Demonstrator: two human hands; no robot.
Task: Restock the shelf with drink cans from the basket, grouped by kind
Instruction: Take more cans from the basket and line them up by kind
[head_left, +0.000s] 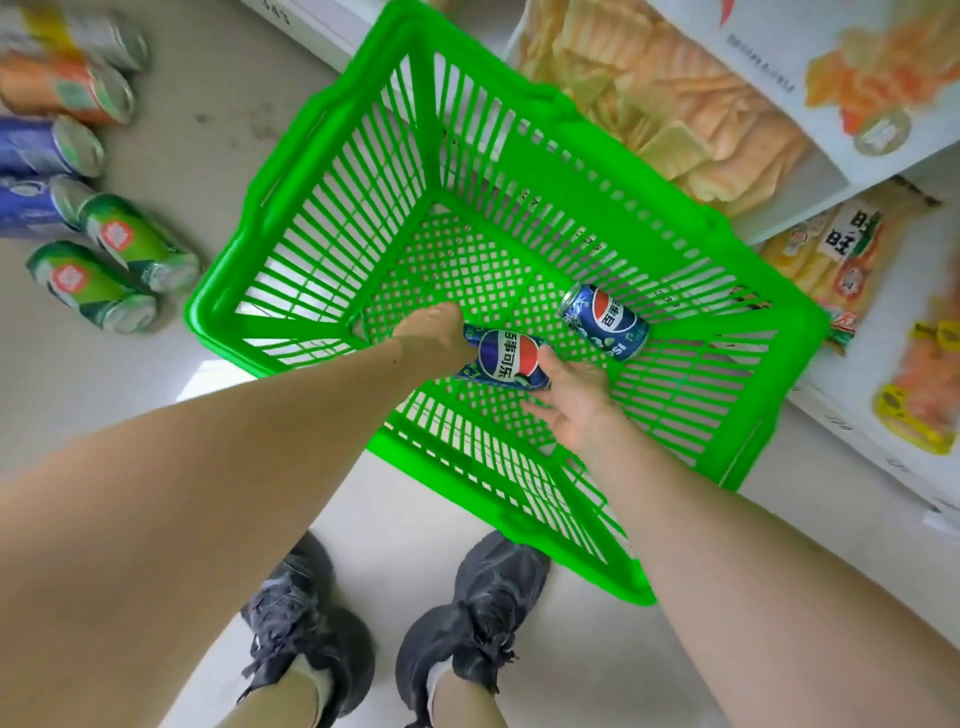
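Below, green basket (291, 218) on pale floor (218, 130).

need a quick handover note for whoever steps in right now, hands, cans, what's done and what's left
Left hand: gripping a blue Pepsi can inside the green basket.
Right hand: open, touching the same can, not gripping it.
Second Pepsi can lies on its side on the basket floor.
Done: green cans, blue cans and an orange can already sit grouped on the shelf at left; the topmost can is too blurred to name.
Left: shelve both Pepsi cans with the blue ones.
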